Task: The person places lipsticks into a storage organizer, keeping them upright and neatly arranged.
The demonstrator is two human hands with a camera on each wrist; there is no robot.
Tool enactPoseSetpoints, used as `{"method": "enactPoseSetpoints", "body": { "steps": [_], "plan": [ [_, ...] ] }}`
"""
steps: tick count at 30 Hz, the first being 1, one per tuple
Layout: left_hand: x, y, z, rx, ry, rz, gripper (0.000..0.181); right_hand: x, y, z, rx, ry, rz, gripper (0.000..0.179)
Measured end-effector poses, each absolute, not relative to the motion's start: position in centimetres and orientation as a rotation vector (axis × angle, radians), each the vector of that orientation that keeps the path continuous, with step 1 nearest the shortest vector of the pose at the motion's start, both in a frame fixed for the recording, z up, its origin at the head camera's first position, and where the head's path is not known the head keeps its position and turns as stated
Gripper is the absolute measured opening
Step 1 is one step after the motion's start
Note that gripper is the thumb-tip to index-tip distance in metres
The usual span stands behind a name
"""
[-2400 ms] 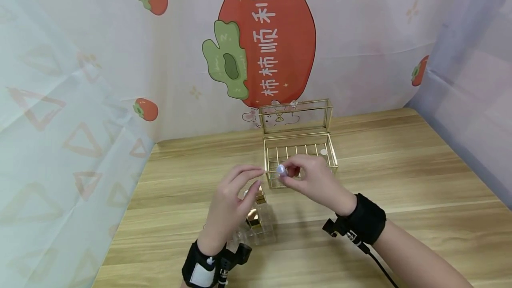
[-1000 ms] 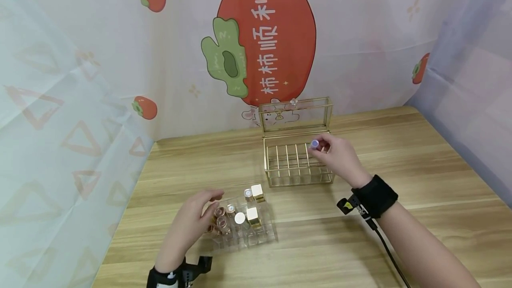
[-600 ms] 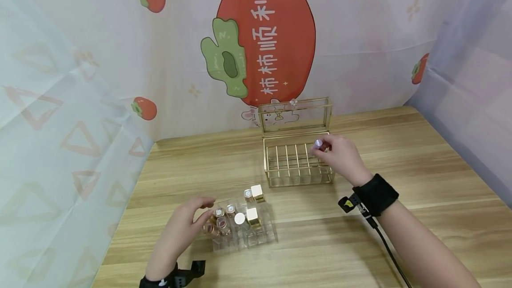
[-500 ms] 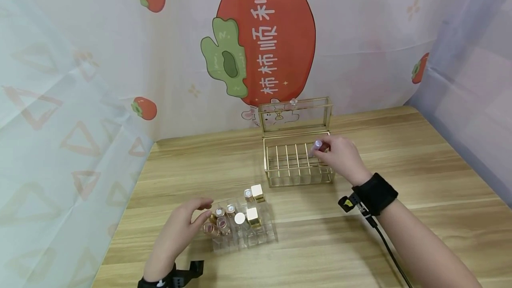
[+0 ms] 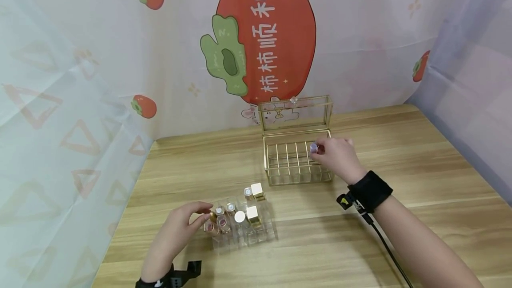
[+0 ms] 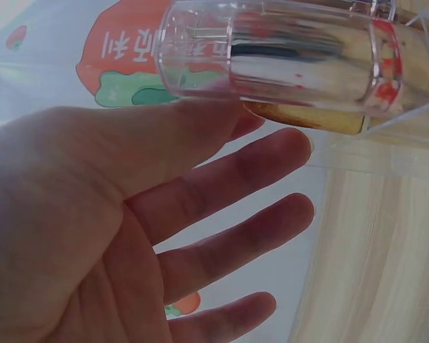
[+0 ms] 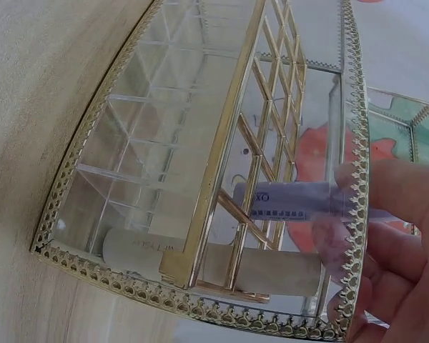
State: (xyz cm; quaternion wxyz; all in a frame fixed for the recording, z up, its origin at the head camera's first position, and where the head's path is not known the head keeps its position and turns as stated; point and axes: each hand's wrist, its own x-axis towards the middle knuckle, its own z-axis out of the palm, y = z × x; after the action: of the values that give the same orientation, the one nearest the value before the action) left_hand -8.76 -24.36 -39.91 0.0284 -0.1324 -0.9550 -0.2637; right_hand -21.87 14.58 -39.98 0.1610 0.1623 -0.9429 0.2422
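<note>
My right hand (image 5: 338, 157) pinches a purple lip balm tube (image 5: 314, 147) over the right part of a glass box (image 5: 276, 183) with gold edges. In the right wrist view, the lip balm's lower end reaches into the gold grid (image 7: 232, 136), beside a white tube (image 7: 272, 270) standing in the corner slot. My left hand (image 5: 176, 230) is at the left side of a clear holder (image 5: 244, 246) of lipsticks. Its thumb tip is at a gold lipstick (image 6: 307, 118), next to a clear-capped lipstick (image 6: 293, 57); three fingers stretch out, and the forefinger is mostly hidden.
The box's glass lid (image 5: 294, 114) stands open at the back. Several lipsticks fill the holder, among them square gold caps (image 5: 253, 214) and a white round cap (image 5: 240, 217). A cable (image 5: 386, 239) trails from the right wrist. A printed cloth (image 5: 180, 57) hangs behind the wooden table (image 5: 400, 181).
The right hand carried the lip balm from between the hands to the box's right slots, where it shifts slightly. The left hand moved down and left to the lipstick holder.
</note>
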Motion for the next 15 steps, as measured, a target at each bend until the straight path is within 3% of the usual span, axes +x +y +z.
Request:
{"method": "enactPoseSetpoints", "body": {
  "steps": [6,15],
  "plan": [
    [-8.79,-24.47,-40.24,-0.414,-2.943,-0.819,0.021,-21.85,14.35,-40.03,0.458,-2.716,0.663,0.010],
    [-8.85,-24.59,-40.42,-0.448,-2.914,-0.808,0.023,-22.05,14.09,-40.27,0.453,-2.713,0.647,0.013]
  ]
}}
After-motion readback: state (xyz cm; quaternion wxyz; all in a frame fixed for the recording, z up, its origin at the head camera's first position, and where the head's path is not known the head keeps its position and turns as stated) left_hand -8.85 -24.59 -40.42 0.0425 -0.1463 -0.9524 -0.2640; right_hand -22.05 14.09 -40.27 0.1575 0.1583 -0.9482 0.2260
